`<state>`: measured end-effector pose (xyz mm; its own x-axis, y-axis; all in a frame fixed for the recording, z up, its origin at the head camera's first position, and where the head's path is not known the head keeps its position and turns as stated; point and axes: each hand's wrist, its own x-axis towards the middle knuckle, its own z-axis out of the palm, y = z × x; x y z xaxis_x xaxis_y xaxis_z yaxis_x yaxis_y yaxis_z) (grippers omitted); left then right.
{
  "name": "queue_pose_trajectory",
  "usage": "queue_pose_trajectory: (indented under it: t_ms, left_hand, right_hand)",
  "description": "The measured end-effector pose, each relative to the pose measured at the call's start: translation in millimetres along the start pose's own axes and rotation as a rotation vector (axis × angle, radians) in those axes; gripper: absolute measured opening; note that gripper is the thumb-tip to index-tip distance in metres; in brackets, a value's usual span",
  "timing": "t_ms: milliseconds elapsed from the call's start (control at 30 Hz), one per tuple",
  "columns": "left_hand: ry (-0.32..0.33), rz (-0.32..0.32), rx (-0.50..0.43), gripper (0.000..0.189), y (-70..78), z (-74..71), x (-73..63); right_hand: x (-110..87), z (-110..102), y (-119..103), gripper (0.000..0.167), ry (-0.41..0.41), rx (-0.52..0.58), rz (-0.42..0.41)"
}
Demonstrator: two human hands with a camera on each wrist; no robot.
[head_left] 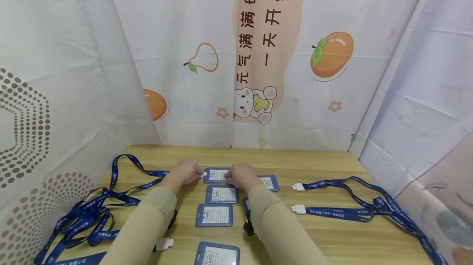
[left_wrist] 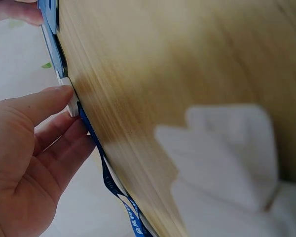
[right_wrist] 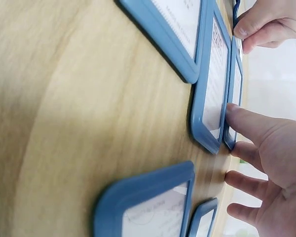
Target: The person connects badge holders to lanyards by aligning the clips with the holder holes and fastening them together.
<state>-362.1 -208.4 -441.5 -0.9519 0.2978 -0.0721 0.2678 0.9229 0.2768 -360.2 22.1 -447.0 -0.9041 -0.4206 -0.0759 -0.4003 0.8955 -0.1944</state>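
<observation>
At the far row of the table, my left hand [head_left: 187, 170] pinches the white clip [left_wrist: 73, 101] of a blue lanyard [left_wrist: 108, 180] between thumb and fingers. The clip meets the left, slotted end of a blue-framed badge holder [head_left: 214, 175], which lies flat with a white ID/IC card face showing. My right hand [head_left: 241, 176] holds that holder's right end, thumb and index finger at its edge and the other fingers spread. Just below it in the head view lies another badge holder [head_left: 222, 194].
More badge holders [head_left: 214, 215] lie in a column toward the front, with another [head_left: 270, 183] right of my right hand. Tangled blue lanyards [head_left: 90, 211] cover the left side. Two lanyards with white clips [head_left: 299, 209] lie at right. A patterned curtain [head_left: 177, 133] stands behind.
</observation>
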Motion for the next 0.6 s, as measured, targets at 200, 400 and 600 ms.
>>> queue_pose_trajectory:
  t_ms: [200,400,600]
  left_hand:
    - [-0.007,0.011,0.026,0.015,2.6,-0.6,-0.6]
    - [-0.014,0.005,-0.003,0.016,1.0,-0.4,-2.2]
    - [-0.019,-0.007,-0.040,0.017,-1.3,-0.2,-2.6]
  right_hand:
    - [-0.6,0.9,-1.0,0.026,-0.008,0.023,0.016]
    - [-2.4,0.0,-1.7,0.025,-0.010,0.053,0.026]
    - [-3.6,-2.3,-2.9,0.025,-0.012,0.071,0.045]
